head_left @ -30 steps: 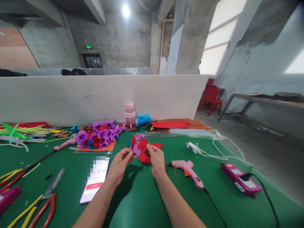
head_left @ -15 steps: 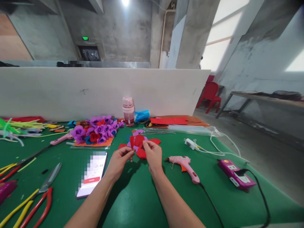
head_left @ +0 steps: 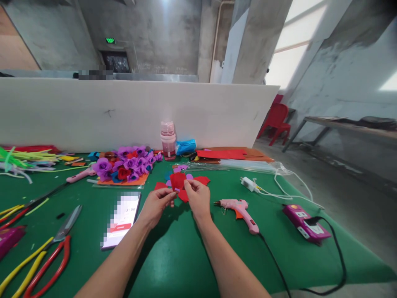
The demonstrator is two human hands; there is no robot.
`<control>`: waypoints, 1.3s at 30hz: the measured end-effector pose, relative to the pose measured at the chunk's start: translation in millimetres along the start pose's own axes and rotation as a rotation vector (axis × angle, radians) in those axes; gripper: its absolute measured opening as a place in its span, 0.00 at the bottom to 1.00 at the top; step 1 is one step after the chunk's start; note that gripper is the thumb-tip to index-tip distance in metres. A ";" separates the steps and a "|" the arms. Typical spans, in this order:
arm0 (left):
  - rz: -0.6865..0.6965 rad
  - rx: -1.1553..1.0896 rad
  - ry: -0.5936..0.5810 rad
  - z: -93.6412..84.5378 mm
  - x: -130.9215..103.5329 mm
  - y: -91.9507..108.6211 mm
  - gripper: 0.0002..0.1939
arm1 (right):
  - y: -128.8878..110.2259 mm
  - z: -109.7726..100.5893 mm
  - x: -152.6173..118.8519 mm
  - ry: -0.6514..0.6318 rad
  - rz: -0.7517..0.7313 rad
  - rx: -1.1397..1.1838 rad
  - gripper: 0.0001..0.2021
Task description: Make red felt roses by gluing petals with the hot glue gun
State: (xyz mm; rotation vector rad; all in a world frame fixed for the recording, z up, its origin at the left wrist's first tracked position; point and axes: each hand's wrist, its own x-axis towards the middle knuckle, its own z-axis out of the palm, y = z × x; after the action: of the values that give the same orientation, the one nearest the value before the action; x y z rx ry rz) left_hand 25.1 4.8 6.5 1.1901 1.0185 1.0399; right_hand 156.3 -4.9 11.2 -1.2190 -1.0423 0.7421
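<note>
A small red paper petal (head_left: 178, 181) is held up between my two hands, above the green table. My left hand (head_left: 157, 203) pinches at its lower left edge, thumb against fingers. On the other side, my right hand (head_left: 197, 199) has its thumb and fingertips closed on the petal's right edge. Behind and beneath it lie more cut petals, red (head_left: 203, 181) and purple (head_left: 189, 176), partly covered by my fingers. A pink glue gun (head_left: 237, 207) rests right of my right hand, and a lit phone (head_left: 121, 221) lies left of my left forearm.
Purple and red paper roses (head_left: 127, 165) are heaped at back left. Scissors (head_left: 58, 244) with red and yellow handles lie at left. A pink bottle (head_left: 168, 140) stands before the white partition (head_left: 217, 118). A purple power strip (head_left: 305, 223) and cables sit at right.
The red petal now faces me more squarely, and its lower edge reaches my left fingertips. The view has tilted slightly; both hands stay close together.
</note>
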 end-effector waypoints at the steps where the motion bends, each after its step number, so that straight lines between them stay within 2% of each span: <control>1: 0.007 0.011 0.001 -0.4 0.2 -0.5 0.12 | 0.3 0.3 -0.1 -0.002 0.001 0.007 0.12; 11: 0.100 0.174 0.047 -0.3 -2.0 3.0 0.13 | 0.0 2.2 -1.7 -0.019 0.015 0.020 0.14; 22: 0.102 0.183 0.056 0.8 -3.5 5.2 0.09 | 3.8 4.7 -2.8 -0.055 0.037 0.084 0.14; 39: 0.119 0.247 0.043 -1.6 -3.9 6.1 0.10 | 1.2 5.3 -4.4 -0.086 0.029 0.116 0.12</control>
State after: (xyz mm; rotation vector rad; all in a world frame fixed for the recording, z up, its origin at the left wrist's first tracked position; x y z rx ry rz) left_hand 22.2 1.9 12.7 1.4486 1.1455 1.0575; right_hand 149.8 -6.6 9.2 -1.1130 -1.0388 0.8720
